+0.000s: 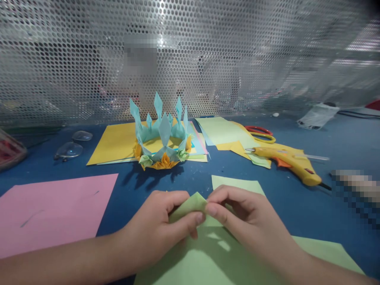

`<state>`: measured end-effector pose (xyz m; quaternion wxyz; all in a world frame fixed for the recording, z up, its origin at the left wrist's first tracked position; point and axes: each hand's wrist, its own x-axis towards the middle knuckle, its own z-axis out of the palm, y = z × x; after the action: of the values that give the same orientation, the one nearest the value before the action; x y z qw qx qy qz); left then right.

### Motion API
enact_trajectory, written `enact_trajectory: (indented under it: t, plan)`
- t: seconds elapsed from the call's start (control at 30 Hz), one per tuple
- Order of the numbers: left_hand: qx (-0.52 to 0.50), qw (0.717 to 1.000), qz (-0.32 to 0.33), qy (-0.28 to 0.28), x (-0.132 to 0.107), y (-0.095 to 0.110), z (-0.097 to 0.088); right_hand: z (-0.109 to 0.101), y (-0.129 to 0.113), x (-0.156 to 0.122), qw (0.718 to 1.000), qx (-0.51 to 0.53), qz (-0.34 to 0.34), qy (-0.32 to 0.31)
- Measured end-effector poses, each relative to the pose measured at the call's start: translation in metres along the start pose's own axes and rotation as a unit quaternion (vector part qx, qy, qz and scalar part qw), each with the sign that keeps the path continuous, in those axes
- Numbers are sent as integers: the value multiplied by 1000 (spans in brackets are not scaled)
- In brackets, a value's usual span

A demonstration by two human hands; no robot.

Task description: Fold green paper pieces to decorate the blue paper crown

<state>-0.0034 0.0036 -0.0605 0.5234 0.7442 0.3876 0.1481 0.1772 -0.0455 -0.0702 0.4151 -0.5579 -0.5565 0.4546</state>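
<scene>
Head view: what do the two hands hold?
— Both pinch one green fold. Left hand comes in from the lower left, its thumb and fingers pressed on the fold's left half.
And the right?
— Right hand meets it from the other side, fingers curled and closed on the fold's right edge. Thumb tips of both hands nearly touch.
Where does the fold sit?
— Between the hands, at the near middle of the blue worktop, raised just over a large green sheet. A smaller green sheet shows just behind the right hand.
What lies around?
— Pink sheet at the near left. Farther back, in the middle, a paper crown, light blue spikes with orange and green flowers at its base, stands on a yellow sheet. Glasses lie left of that sheet.
And on the right?
— Yellow glue gun lies on loose yellow and green papers, nozzle toward the crown. Scissors with red and yellow handles rest behind it. A perforated metal screen closes off the back of the worktop.
</scene>
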Motion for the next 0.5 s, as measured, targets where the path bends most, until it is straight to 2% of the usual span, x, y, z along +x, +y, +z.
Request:
enact_trajectory:
  t: [0.13,0.23,0.4,0.5]
  plan:
    - [-59,998,-1,31,0,-4,-1,0,5,1,1000,2,-15,-20]
    - [-73,997,16,-4,1,-4,-2,0,6,1,999,21,-37,-15]
    - [64,993,98,-28,1,-1,-2,-1,4,1,998,46,-39,-17]
    - [71,989,127,-5,0,-3,-2,-1,4,-1,997,67,-48,0]
